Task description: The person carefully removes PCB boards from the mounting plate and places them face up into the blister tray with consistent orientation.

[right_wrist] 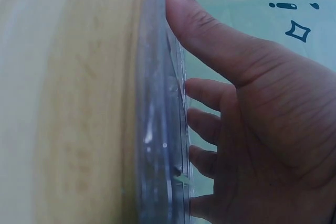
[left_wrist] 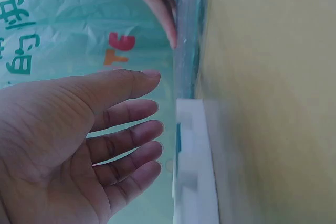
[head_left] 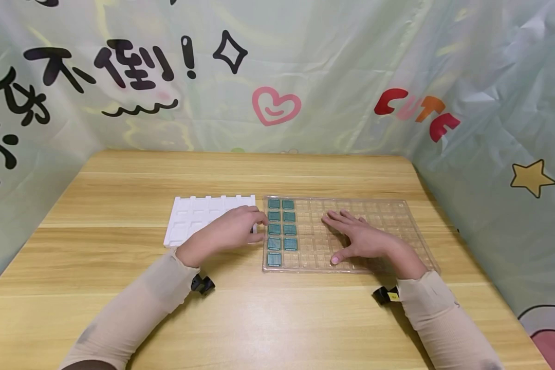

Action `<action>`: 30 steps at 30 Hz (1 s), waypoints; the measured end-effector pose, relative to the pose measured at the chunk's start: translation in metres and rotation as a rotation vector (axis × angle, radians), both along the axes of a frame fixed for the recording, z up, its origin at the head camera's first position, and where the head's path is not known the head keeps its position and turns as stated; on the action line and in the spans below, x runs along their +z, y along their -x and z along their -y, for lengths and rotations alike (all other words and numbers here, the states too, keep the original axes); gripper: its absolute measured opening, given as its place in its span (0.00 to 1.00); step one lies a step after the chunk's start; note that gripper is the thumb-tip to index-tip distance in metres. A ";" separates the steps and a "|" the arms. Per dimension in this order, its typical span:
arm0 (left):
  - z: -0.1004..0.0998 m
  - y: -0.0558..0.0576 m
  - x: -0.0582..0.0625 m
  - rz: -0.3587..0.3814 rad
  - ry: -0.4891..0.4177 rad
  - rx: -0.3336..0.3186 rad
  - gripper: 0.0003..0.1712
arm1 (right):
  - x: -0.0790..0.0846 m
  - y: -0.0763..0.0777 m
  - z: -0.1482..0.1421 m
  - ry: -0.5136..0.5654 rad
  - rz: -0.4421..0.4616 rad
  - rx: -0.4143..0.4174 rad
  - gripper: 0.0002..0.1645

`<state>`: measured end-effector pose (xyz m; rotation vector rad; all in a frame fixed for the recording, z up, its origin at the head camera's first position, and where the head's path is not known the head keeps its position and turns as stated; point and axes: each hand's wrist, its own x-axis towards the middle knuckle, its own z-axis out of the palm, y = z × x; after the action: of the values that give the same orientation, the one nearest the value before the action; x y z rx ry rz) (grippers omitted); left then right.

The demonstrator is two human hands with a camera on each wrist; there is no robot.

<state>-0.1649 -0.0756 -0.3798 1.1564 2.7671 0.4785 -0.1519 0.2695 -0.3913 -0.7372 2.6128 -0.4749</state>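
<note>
A white compartment tray (head_left: 179,231) lies on the table, left of a clear plastic tray (head_left: 307,259). Several square green chips (head_left: 274,229) fill most of the clear tray's two leftmost columns. Over the white tray's right end is my left hand (head_left: 231,229), its fingers loosely bent and thumb apart, with nothing between them. A sliver of teal (left_wrist: 178,137) shows at the white tray's top in the left wrist view; my hand mostly hides that end from the head view. My right hand (head_left: 367,240) rests spread on the clear tray, fingertips and thumb touching its surface.
Both trays lie on a wooden table (head_left: 277,318). A printed curtain (head_left: 333,61) stands behind the table and along its sides. Small black devices (head_left: 203,284) are strapped at both wrists, below the sleeves' cuffs.
</note>
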 end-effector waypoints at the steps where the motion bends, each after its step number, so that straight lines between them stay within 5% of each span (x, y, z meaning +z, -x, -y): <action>1: 0.001 0.001 0.001 -0.004 -0.002 0.000 0.18 | 0.000 0.000 0.000 0.000 0.000 0.000 0.66; 20: 0.016 0.011 0.009 0.083 0.076 0.061 0.26 | 0.001 0.000 0.000 0.005 -0.003 0.002 0.66; 30: 0.020 0.012 0.010 0.088 0.122 0.070 0.21 | 0.000 0.000 -0.001 0.006 0.006 0.000 0.67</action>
<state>-0.1767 -0.0954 -0.3700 0.9912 2.7255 0.3526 -0.1523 0.2702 -0.3913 -0.7371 2.6071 -0.4846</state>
